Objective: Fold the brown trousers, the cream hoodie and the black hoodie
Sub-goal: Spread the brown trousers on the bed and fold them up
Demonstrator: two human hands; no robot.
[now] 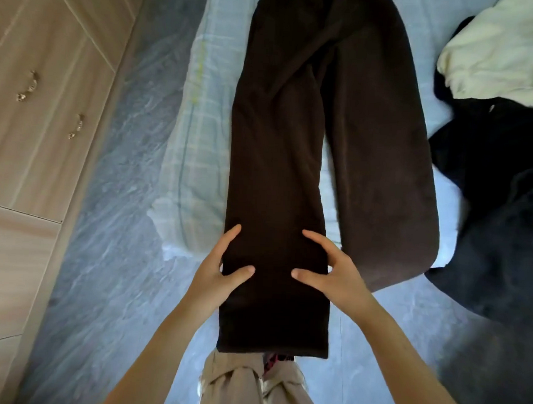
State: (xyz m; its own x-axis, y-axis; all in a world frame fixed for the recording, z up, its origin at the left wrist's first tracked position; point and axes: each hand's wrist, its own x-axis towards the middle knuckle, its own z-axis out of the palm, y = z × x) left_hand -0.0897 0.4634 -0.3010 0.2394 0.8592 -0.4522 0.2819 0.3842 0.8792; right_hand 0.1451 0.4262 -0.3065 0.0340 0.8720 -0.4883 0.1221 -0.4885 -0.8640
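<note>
The brown trousers (320,128) lie spread lengthwise on the bed, waist far, legs toward me. My left hand (222,270) grips the left edge of the near left leg, thumb on top of the fabric. My right hand (329,271) grips the same leg's right edge, thumb on top and fingers spread. That leg's hem hangs over the bed edge near my body. The other leg lies flat to the right. A cream hoodie (504,50) is crumpled at the far right on top of the black hoodie (498,181), which sprawls along the right side.
The bed (197,144) has a pale blue checked sheet; its left edge drops to a grey marbled floor (116,195). A wooden wardrobe (40,100) with metal handles stands along the left. My beige clothing shows at the bottom centre.
</note>
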